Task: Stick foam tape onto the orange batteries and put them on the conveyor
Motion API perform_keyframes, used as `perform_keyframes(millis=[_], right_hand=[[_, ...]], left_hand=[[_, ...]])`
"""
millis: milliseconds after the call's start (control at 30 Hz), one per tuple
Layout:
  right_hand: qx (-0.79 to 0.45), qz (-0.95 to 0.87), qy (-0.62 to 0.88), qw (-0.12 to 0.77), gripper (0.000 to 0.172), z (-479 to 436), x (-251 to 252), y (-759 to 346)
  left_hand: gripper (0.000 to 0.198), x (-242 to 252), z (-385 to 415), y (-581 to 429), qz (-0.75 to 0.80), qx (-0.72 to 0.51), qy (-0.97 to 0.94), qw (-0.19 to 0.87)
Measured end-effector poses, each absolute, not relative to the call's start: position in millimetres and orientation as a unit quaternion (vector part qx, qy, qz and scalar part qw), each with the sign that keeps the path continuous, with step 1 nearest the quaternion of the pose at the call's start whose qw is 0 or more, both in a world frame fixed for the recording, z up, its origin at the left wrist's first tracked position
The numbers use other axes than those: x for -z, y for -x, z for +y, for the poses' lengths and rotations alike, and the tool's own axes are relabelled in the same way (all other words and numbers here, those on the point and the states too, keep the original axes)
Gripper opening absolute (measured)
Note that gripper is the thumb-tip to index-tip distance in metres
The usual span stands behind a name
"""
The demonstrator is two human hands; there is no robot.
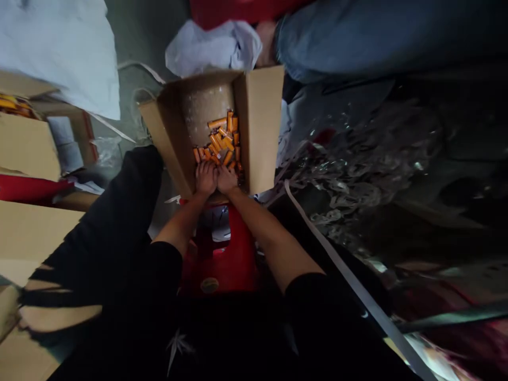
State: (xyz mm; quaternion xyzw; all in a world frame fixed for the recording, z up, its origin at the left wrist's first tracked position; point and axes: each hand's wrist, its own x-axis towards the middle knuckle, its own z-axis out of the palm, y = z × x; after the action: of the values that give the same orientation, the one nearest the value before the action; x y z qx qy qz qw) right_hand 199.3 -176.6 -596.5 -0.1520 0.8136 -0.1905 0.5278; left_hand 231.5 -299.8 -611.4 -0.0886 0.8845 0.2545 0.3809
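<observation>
A cardboard box [262, 132] stands in front of me with its flaps up. Inside lies a loose pile of orange cylinders [224, 140] that look like batteries. My left hand [206, 177] rests at the near end of the pile, fingers stretched out over the closest cylinders and apart. Right beside it, my right hand [227, 180] touches the same near edge of the pile. Its fingers look extended, though their tips are partly hidden among the cylinders. Neither hand visibly grips a cylinder. Under the box's near side is a red plastic stool or crate [234, 264].
Another open carton [27, 143] with orange items sits at left, below a large white sack [59, 47]. A crumpled white bag [214, 47] lies beyond the box, near another person's jeans-clad leg [357, 39]. Tangled clear plastic scrap [349, 180] covers the floor at right.
</observation>
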Motion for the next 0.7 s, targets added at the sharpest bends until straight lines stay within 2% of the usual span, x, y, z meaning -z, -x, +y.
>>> perform_keyframes(millis=[100, 300, 333, 400, 467, 500, 600, 700], right_hand=[[0.228, 0.796, 0.202, 0.523, 0.049, -171, 622, -195], [0.247, 0.82, 0.255, 0.449, 0.043, -177, 673, -143], [0.244, 0.821, 0.255, 0.45, 0.042, -180, 679, -133], [0.242, 0.823, 0.246, 0.452, 0.042, -186, 681, -121], [0.242, 0.839, 0.223, 0.434, 0.044, -186, 666, -121], [0.239, 0.85, 0.209, 0.42, 0.044, -184, 653, -125], [0.212, 0.866, 0.194, 0.409, 0.043, -167, 603, -149], [0.157, 0.838, 0.23, 0.47, 0.047, -148, 572, -174]], left_hand=[[0.051, 630, -297, -233, 0.904, -0.231, 0.117, 0.341], [0.045, 655, -305, -182, 0.929, -0.22, 0.132, 0.266], [0.047, 659, -307, -170, 0.929, -0.225, 0.128, 0.263], [0.064, 660, -311, -153, 0.924, -0.238, 0.111, 0.277], [0.076, 652, -313, -151, 0.92, -0.246, 0.103, 0.287], [0.072, 644, -313, -156, 0.918, -0.248, 0.11, 0.288], [0.045, 610, -311, -186, 0.906, -0.242, 0.109, 0.33], [0.04, 581, -308, -217, 0.872, -0.201, -0.005, 0.446]])
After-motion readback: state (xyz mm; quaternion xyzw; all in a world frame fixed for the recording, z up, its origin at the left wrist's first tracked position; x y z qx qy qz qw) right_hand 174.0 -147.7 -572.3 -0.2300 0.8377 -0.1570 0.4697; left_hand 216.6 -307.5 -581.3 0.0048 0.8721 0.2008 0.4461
